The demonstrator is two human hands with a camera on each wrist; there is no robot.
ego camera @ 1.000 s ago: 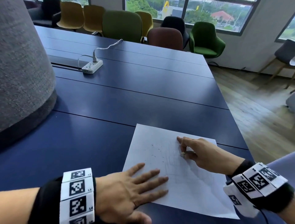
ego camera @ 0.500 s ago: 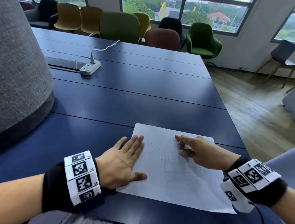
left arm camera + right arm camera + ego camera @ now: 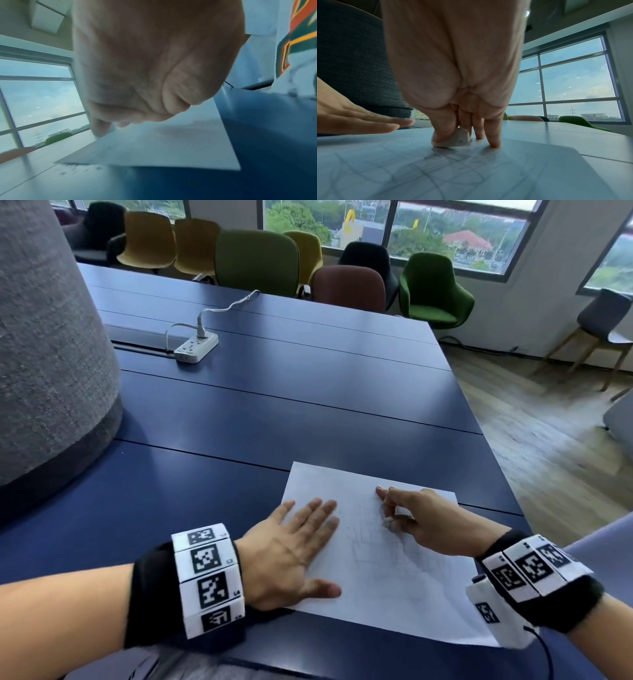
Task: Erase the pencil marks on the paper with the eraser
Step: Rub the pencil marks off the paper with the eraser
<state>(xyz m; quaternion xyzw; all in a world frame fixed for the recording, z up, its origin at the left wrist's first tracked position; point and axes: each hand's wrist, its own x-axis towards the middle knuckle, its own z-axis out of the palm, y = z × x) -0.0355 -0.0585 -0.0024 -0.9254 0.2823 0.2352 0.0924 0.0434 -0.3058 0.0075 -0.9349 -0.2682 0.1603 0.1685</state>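
A white sheet of paper (image 3: 383,573) with faint pencil lines (image 3: 436,169) lies on the dark blue table (image 3: 239,422). My right hand (image 3: 421,522) pinches a small worn white eraser (image 3: 455,139) between thumb and fingers and presses it on the marks near the sheet's middle; two fingertips (image 3: 494,143) also touch the paper. My left hand (image 3: 294,553) lies flat with straight fingers on the paper's left edge. In the left wrist view the palm (image 3: 145,67) hovers over the paper (image 3: 163,148).
A white power strip (image 3: 196,347) with its cable sits farther back on the table. A large grey fabric-covered body (image 3: 44,354) stands at the left. Eraser crumbs (image 3: 73,169) lie by the paper's corner. Chairs (image 3: 431,289) line the far edge; wooden floor is at the right.
My left hand slid from the paper's near edge to its left edge and stays flat there. The right hand drew the eraser slightly toward me over the marks.
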